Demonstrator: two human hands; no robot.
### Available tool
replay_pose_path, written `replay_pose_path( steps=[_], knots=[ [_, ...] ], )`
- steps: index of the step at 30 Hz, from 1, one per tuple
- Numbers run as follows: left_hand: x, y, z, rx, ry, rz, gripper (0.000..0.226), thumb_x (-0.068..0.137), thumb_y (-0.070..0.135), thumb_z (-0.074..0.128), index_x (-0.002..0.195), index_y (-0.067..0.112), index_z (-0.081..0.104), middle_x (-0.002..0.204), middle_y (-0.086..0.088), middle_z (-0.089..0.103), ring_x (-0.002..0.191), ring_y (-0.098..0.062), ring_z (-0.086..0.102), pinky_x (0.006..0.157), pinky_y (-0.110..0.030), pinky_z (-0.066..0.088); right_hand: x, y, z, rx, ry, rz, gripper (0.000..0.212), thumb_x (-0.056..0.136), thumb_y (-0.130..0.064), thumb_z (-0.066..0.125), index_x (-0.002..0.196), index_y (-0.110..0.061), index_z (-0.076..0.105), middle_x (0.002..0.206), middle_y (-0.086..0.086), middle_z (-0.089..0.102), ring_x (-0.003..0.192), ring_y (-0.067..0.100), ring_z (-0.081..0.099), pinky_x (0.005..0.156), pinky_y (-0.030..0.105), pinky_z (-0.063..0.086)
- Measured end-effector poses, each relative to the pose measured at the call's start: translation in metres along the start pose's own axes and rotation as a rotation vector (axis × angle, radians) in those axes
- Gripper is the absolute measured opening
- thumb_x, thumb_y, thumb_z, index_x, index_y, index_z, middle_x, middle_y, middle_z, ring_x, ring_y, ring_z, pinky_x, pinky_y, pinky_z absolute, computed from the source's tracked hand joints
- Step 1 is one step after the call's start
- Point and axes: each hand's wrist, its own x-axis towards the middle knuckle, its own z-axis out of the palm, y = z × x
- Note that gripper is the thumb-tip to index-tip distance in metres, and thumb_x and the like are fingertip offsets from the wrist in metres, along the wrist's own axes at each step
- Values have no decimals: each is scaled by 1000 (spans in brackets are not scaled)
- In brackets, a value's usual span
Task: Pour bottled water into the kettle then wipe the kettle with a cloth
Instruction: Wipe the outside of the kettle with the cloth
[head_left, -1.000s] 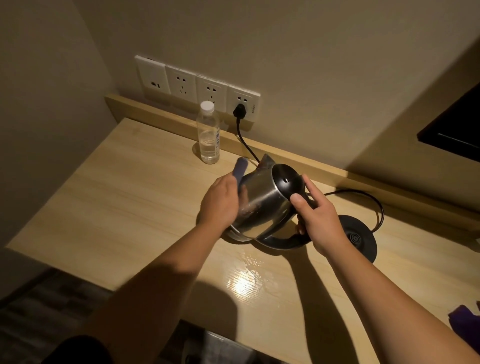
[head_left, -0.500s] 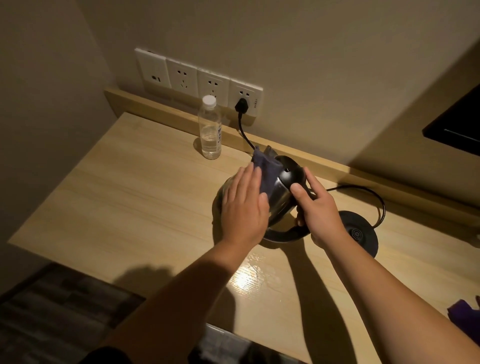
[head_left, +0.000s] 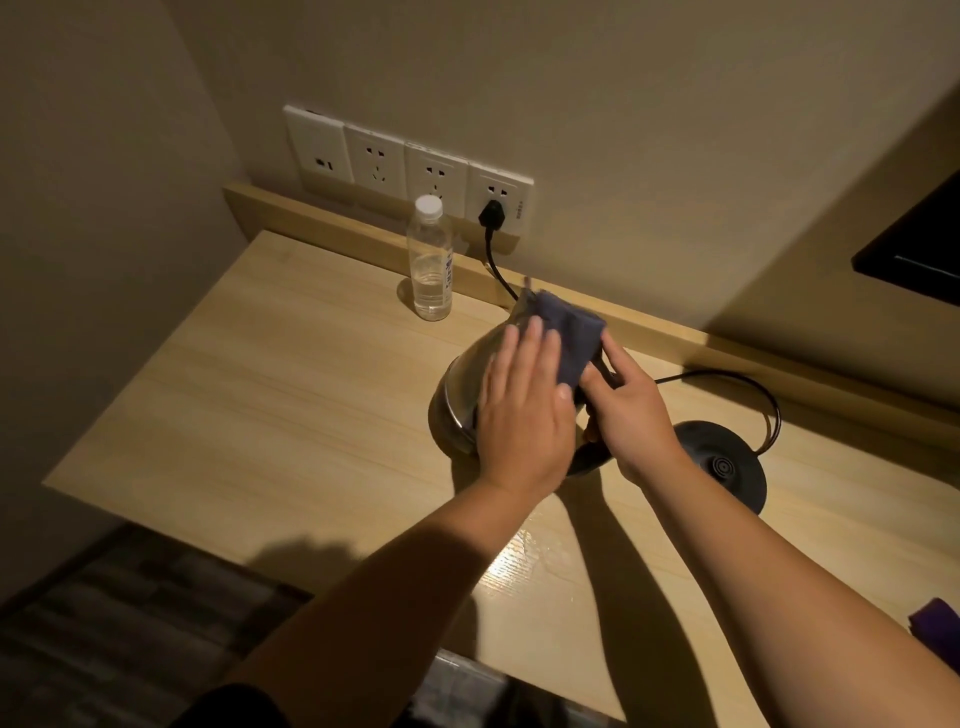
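Head view (close) — down over desk (head_left: 291, 395)

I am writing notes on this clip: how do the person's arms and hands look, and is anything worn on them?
Both forearms are bare. The left hand and right hand show no gloves, rings, watch or bands. A dark sleeve edge appears only near the left upper arm at the bottom of the frame.

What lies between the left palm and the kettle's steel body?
In the head view, the dark cloth lies under the left hand, pressed against the kettle.
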Motion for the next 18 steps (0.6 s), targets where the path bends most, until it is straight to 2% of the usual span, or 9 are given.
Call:
replay_pose_path(
  steps=[1,3,6,9,11,13,14,16,18],
  knots=[
    [-1,0,4,51,-1,56,54,100,31,24,151,15,21,159,-6,24,149,-20,9,120,-40,12,1,0,1,-3,-3,-4,56,88,-55,56,140,-47,39,136,-10,56,112,13,58,90,31,49],
    [-5,-15,10,119,11,61,56,99,30,25,152,17,11,160,-6,19,148,-20,5,120,-42,11,1,-1,1,-6,-6,0,56,88,-56,54,141,-47,37,139,-10,53,112,10,57,92,31,48],
    [-17,-47,12,21,16,-166,56,99,36,18,150,25,-1,161,-1,16,148,-15,6,120,-47,17,0,-1,2,10,11,28,58,88,-60,52,142,-50,33,141,-7,52,111,14,55,93,33,45],
    [-27,-70,14,-220,35,-428,56,95,49,10,150,38,5,161,7,16,147,-13,16,115,-48,29,0,-5,6,-6,7,15,55,94,-51,48,146,-44,30,149,-5,43,132,20,43,102,37,39],
    [-26,-69,16,-284,59,-478,60,94,53,9,151,37,6,161,9,14,147,-12,14,116,-47,27,1,-8,7,-33,5,11,53,96,-49,45,147,-41,30,151,-4,41,136,21,39,105,39,36],
    [-23,-58,14,-222,45,-432,62,95,51,8,153,30,6,163,7,9,149,-11,6,118,-46,22,2,-9,8,-36,23,13,50,97,-52,41,145,-43,32,147,-3,47,128,22,48,103,42,39],
    [-22,-51,13,-153,30,-383,62,96,47,9,154,25,4,163,4,7,149,-12,2,119,-46,19,3,-9,7,-30,33,19,49,96,-54,40,144,-46,32,142,-1,52,116,22,55,100,45,43],
    [-24,-37,14,46,8,-237,61,98,40,16,153,18,1,162,-2,4,149,-18,-3,121,-45,11,4,-5,5,1,42,48,48,95,-56,39,142,-48,34,121,1,63,94,15,56,90,46,49],
    [-30,-31,19,214,-17,-12,61,99,33,25,152,13,2,160,-8,3,149,-27,-1,120,-46,6,5,-3,3,22,49,64,47,97,-53,37,143,-45,35,96,-9,57,80,14,60,79,41,52]
  ],
)
